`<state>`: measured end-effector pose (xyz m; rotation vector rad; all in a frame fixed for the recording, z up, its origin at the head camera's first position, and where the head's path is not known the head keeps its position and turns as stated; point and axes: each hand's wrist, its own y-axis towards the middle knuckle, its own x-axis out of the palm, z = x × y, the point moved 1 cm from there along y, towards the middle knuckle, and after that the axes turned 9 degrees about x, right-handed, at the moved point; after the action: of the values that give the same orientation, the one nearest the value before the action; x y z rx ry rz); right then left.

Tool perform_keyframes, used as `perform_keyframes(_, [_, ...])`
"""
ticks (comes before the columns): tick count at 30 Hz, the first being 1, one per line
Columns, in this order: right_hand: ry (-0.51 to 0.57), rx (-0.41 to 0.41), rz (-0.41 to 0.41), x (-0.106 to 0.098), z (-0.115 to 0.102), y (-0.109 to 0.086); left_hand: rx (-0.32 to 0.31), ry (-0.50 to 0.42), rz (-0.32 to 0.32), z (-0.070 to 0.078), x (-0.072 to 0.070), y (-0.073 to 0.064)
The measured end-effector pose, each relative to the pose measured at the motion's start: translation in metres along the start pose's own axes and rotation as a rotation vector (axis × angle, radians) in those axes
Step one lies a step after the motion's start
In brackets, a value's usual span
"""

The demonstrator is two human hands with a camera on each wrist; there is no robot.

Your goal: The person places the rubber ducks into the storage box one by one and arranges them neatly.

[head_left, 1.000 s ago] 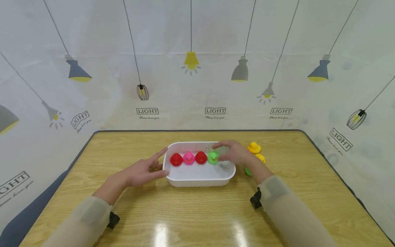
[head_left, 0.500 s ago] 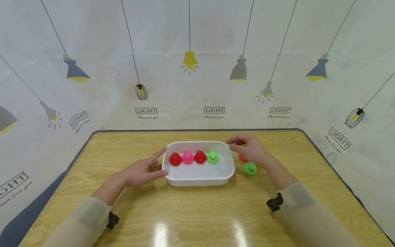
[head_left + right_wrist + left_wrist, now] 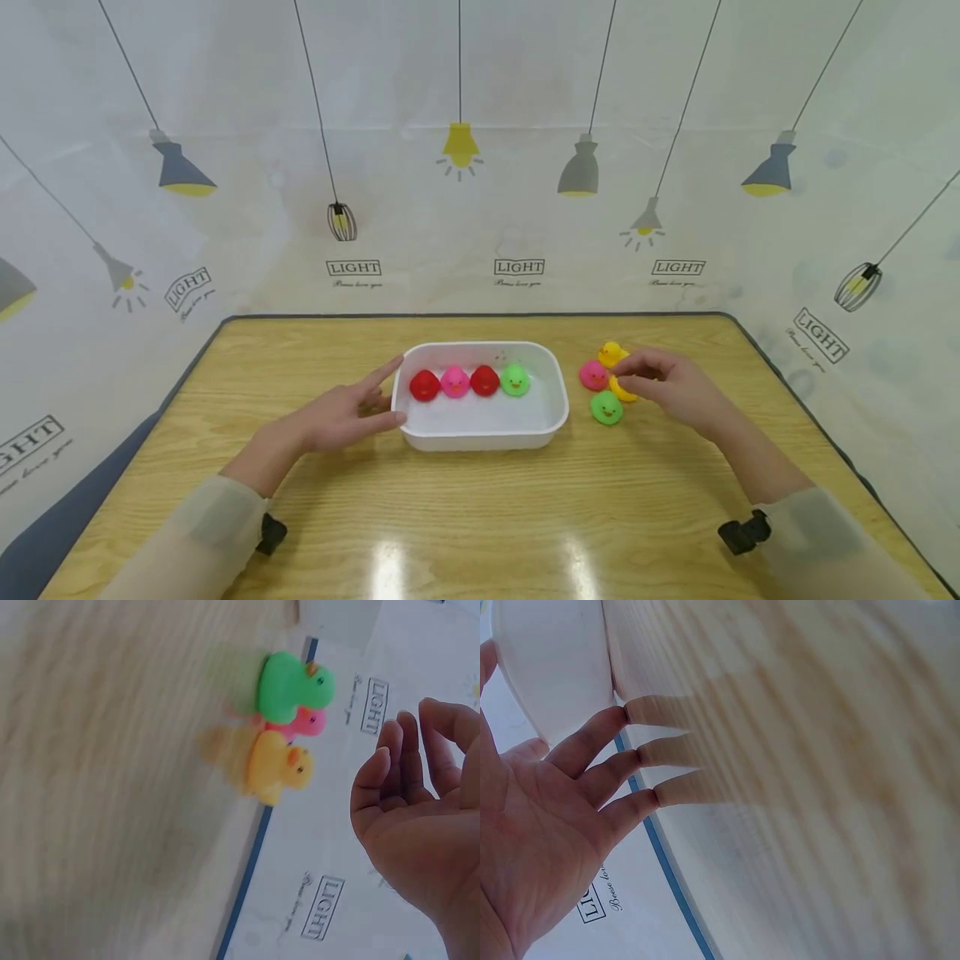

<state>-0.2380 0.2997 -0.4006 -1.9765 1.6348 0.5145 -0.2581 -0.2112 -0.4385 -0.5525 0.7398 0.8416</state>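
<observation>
A white plastic tub (image 3: 480, 419) holds a row of rubber ducks: a red duck (image 3: 425, 386), a pink duck (image 3: 455, 382), another red duck (image 3: 485, 382) and a green duck (image 3: 515, 381). At the tub's left end, my left hand (image 3: 337, 419) rests thumb and forefinger on the rim; its other fingertips are down at the table in the left wrist view. My right hand (image 3: 675, 390) hovers with loosely bent fingers and nothing in them. Below its fingertips is a yellow duck (image 3: 622, 390), near a second green duck (image 3: 607, 408).
Beside them are another pink duck (image 3: 594, 375) and a farther yellow duck (image 3: 612, 353), partly overlapped by the hand. All stand on the wooden table (image 3: 480, 508), right of the tub. A printed lamp-pattern backdrop (image 3: 420, 225) rises behind the table's far edge.
My right hand has left the green duck in the tub and moved right, out over the rim, to the ducks on the table. The left hand stays at the tub.
</observation>
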Motion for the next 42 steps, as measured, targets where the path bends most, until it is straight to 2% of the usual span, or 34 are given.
perform_keyframes(5, [0.014,0.011,-0.006,-0.010,0.020,-0.002,-0.006,-0.005,-0.003,0.000,0.000,0.001])
perform_keyframes(13, [-0.050,0.062,0.011,-0.026,0.042,0.002,0.004,0.005,0.002,0.000,0.000,0.001])
perform_keyframes(20, [-0.106,0.090,-0.057,-0.033,0.050,0.016,0.000,0.007,0.001,-0.001,-0.001,0.001])
perform_keyframes(29, [-0.077,0.139,-0.157,-0.032,0.060,0.033,0.007,-0.003,0.004,-0.002,0.001,0.001])
perform_keyframes(42, [-0.172,0.163,-0.171,-0.022,0.064,0.047,0.004,-0.015,-0.001,0.000,0.000,0.001])
